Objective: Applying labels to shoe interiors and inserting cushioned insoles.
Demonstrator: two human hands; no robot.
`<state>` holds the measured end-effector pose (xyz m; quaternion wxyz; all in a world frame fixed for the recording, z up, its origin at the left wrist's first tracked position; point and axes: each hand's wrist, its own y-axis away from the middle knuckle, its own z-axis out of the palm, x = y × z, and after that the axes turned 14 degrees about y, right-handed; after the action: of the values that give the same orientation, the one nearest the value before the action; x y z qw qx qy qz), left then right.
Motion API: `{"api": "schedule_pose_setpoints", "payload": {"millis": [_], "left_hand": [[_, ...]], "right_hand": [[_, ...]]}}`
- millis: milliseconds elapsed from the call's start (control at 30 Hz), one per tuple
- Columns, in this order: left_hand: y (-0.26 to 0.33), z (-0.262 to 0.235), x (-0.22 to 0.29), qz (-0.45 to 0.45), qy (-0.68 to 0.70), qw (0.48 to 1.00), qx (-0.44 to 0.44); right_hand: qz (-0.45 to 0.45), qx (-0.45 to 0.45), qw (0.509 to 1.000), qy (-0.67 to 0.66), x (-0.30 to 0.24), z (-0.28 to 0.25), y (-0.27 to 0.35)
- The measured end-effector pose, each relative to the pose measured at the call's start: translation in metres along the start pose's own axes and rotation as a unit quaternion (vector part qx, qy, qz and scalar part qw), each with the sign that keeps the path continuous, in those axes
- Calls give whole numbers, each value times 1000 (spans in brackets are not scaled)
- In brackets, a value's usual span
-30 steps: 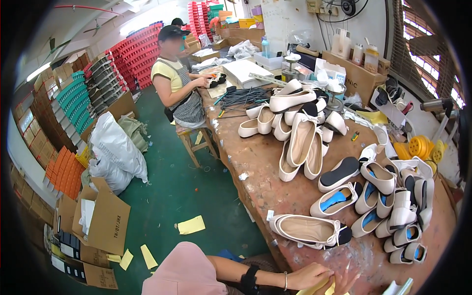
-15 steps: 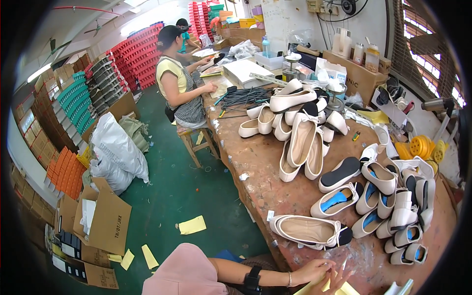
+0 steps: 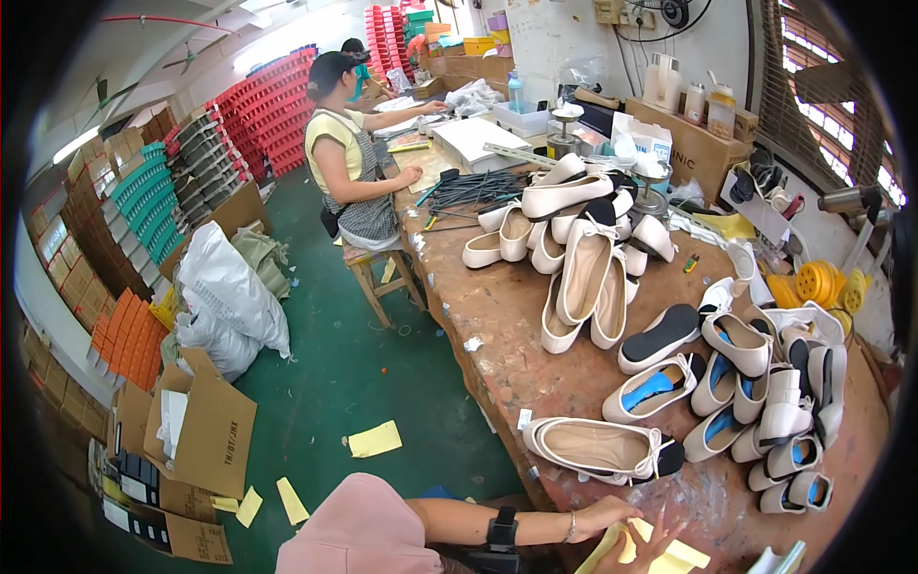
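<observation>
At the near table edge, my left hand (image 3: 604,516) has its fingers closed on the upper edge of a yellow paper sheet (image 3: 685,555). My right hand (image 3: 648,549) comes up from below in front of that paper, its fingers spread against it. Part of the paper is hidden behind this hand. Just beyond both hands lies a pair of cream ballet flats (image 3: 583,446) with black toes and bows, nested side by side. More cream flats (image 3: 654,390), some with blue inside, are gathered to the right.
A heap of cream flats (image 3: 585,273) stands farther up the worn table (image 3: 497,359). Beyond it are black strips (image 3: 470,191) and a white box (image 3: 483,140). A seated co-worker (image 3: 344,158) is at the far left side. Cartons (image 3: 203,421) and yellow paper scraps (image 3: 375,439) are on the green floor.
My left hand has moved slightly right and closed on the yellow paper, which now rises between my hands. The co-worker's far arm has stretched forward across the table.
</observation>
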<state>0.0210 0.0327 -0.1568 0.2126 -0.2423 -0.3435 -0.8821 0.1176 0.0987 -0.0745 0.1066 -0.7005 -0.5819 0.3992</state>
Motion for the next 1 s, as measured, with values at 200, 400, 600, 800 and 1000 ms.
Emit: {"api": "schedule_pose_setpoints", "payload": {"millis": [200,400,600,800,1000], "left_hand": [[-28,3,8,80,-64,995,-9],[-17,20,29,187,-331,924,34],[51,11,51,407,-546,731,36],[81,-14,127,402,-738,537,70],[-2,-14,130,401,-751,501,-154]], "right_hand": [[202,-30,978,-33,5,-18,13],[157,79,916,-359,33,-41,7],[348,102,905,-223,61,-29,38],[435,-144,883,-99,66,-4,50],[114,108,940,302,106,-3,9]]}}
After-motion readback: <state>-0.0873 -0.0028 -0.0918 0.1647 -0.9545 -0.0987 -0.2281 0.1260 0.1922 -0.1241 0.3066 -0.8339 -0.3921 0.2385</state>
